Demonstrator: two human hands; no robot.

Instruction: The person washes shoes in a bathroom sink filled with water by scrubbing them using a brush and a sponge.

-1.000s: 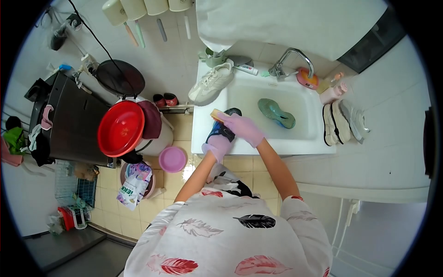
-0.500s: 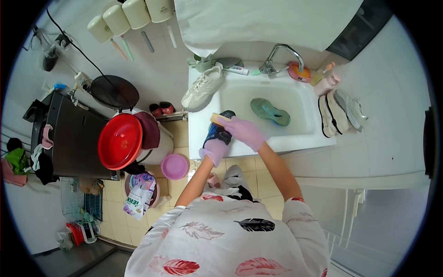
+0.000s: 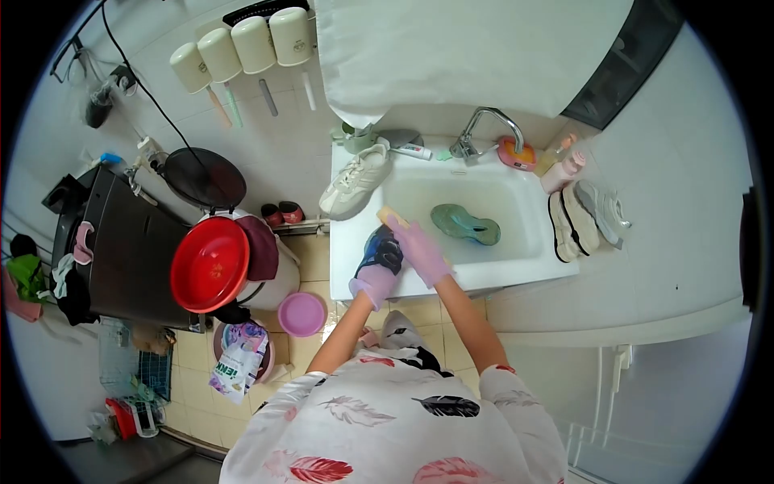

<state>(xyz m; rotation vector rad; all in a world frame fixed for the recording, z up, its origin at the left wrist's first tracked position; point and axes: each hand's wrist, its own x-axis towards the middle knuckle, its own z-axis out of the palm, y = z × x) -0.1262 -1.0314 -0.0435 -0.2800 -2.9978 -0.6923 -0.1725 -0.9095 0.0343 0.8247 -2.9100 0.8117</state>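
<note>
At the sink's front left, a dark blue shoe (image 3: pixel 382 248) with black straps sits on my left hand (image 3: pixel 374 282), whose gloved fingers are hidden by it. My right hand (image 3: pixel 422 252), also in a pink-lilac glove, is closed round a tan brush (image 3: pixel 390 216) at the far end of the shoe; its bristles are hidden. In the basin's cloudy water lies a green sole-shaped piece (image 3: pixel 465 224); whether a shoe is attached beneath cannot be seen. A white sneaker (image 3: pixel 355 181) rests on the white sink's (image 3: pixel 355 254) left rim.
Behind the basin stand a chrome faucet (image 3: pixel 492 129), an orange soap box (image 3: pixel 516 153) and a pink bottle (image 3: pixel 564 171). White shoes (image 3: pixel 576 222) stand to the right. At left, a red basin (image 3: pixel 211 264) sits over a white bin; a pink basin (image 3: pixel 302 315) lies on the floor.
The view has tilted, so the sink appears lower. My right hand and the brush have turned relative to the blue shoe, whose far end is now more covered. Both hands keep their hold.
</note>
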